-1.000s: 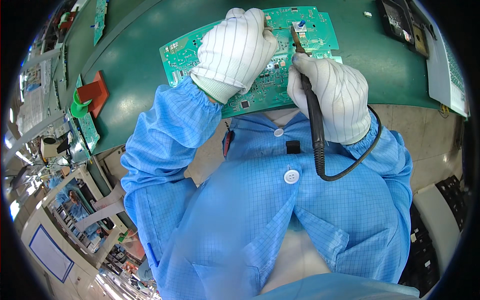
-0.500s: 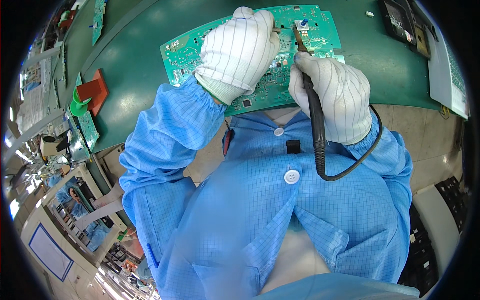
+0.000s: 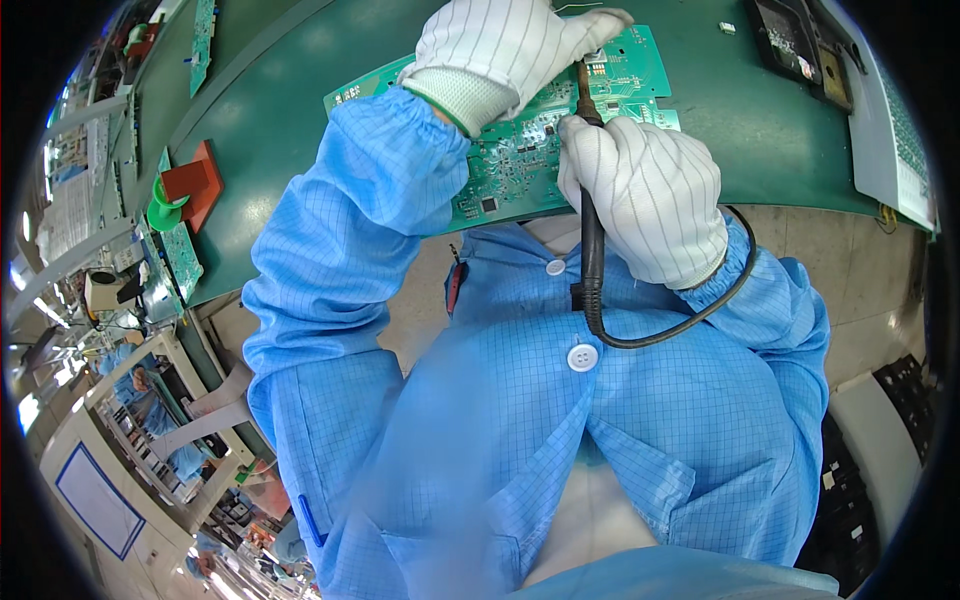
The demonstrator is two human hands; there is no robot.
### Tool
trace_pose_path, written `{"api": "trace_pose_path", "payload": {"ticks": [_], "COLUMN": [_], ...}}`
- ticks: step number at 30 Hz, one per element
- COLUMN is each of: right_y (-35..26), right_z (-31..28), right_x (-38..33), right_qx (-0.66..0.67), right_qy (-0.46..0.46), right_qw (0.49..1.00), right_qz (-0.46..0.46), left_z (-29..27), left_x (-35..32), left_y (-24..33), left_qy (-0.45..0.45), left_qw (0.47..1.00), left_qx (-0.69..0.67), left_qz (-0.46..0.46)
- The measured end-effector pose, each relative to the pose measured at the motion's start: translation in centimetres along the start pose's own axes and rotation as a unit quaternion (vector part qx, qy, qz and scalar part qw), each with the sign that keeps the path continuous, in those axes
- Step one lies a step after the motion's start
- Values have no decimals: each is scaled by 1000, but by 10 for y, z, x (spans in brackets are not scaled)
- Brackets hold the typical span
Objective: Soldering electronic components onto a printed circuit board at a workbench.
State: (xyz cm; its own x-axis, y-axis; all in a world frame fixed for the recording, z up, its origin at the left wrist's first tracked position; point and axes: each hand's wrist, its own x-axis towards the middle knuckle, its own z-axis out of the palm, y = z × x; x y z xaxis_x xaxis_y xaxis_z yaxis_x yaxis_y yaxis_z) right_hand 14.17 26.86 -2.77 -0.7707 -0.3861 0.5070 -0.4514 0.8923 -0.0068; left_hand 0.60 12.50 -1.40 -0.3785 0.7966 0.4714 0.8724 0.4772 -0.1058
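Observation:
A green circuit board point(image 3: 500, 185) with many small parts lies on the green work surface. My right hand point(image 3: 650, 200), in a white striped glove, is closed round the dark handle of a soldering iron point(image 3: 593, 245). The iron points away from me, its tip near a white square part on the board's far right area. Over the far side of the board is my left hand point(image 3: 500, 45), gloved alike, thumb stretched to the right above that part. A thin pale solder wire point(image 3: 580, 5) shows at its fingers, which are partly hidden and cut off by the upper edge.
A black cable runs from the iron past my right wrist. At left stand a red-brown block point(image 3: 205, 185) and a green round piece point(image 3: 165, 207), beside more boards. A black tray point(image 3: 785, 40) and a tiny white part point(image 3: 727, 28) lie at far right.
My left hand has moved away from me and to the right, its thumb now extended over the blue-topped part. My right hand and the iron have shifted slightly left, the handle now more upright.

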Motion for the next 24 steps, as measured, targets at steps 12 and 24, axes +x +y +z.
{"api": "trace_pose_path", "payload": {"ticks": [12,24], "right_y": [13,68], "right_z": [1,10], "right_x": [1,-41], "right_qx": [81,235], "right_qy": [69,160], "right_qw": [994,957], "right_qz": [10,47], "left_z": [15,-22], "left_x": [14,-38], "left_y": [-7,-5], "left_qy": [-190,20], "left_qw": [934,999], "left_qx": [-131,33], "left_qz": [-273,-18]}}
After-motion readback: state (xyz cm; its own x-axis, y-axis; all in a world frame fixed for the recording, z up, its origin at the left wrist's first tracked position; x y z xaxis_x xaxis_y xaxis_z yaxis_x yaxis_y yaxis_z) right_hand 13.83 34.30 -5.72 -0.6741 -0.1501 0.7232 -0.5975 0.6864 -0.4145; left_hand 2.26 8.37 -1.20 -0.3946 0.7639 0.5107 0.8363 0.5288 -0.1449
